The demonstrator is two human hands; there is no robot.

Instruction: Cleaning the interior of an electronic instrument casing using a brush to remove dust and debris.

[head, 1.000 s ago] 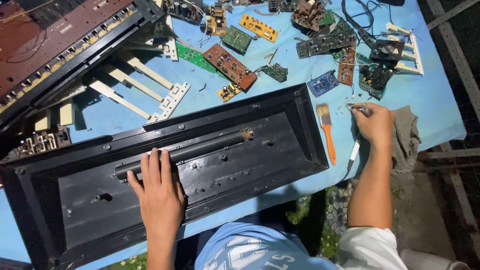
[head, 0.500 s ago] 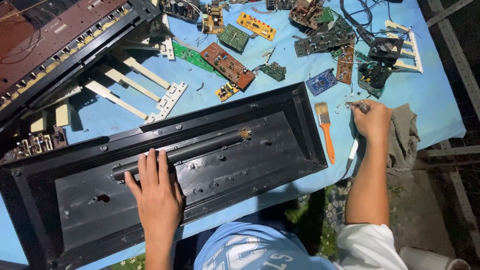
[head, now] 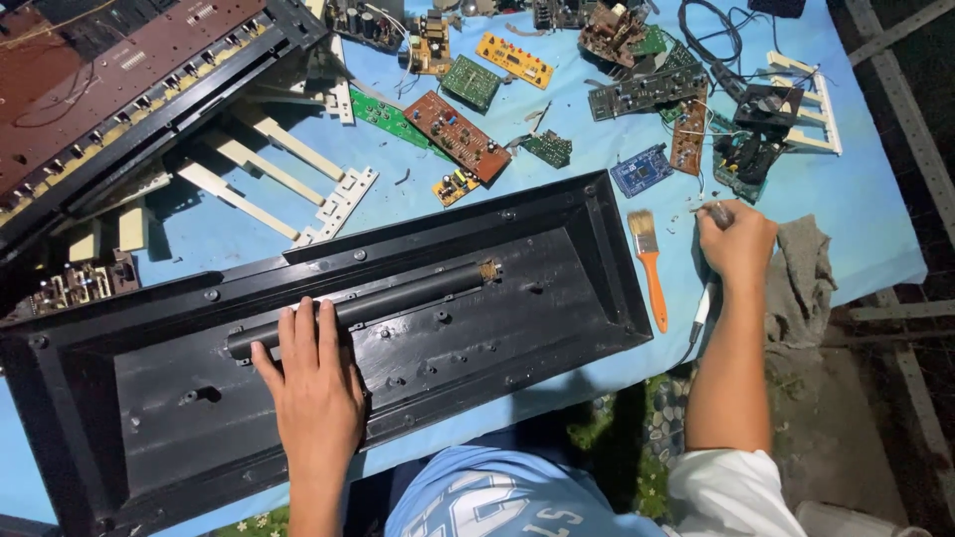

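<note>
Your left hand (head: pixel 316 383) lies flat, fingers spread, on the black tray (head: pixel 557 249), fingertips on its grey tube (head: pixel 398 298). Right of the tray lies an orange brush (head: pixel 652 273). Your right hand (head: pixel 738 239) has its grip pinched on a small metal tool (head: pixel 708 208) over the blue worktop (head: pixel 856 199).

Two hands at a long black tray

Left hand (head: pixel 316 388) lies flat in the black tray (head: pixel 557 249). Right hand (head: pixel 738 242) sits right of it, beside the orange brush (head: pixel 651 268).

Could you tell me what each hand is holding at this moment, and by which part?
The left hand holds nothing; it lies flat on the black casing. The right hand pinches a small metal piece; which part cannot be told.
</note>
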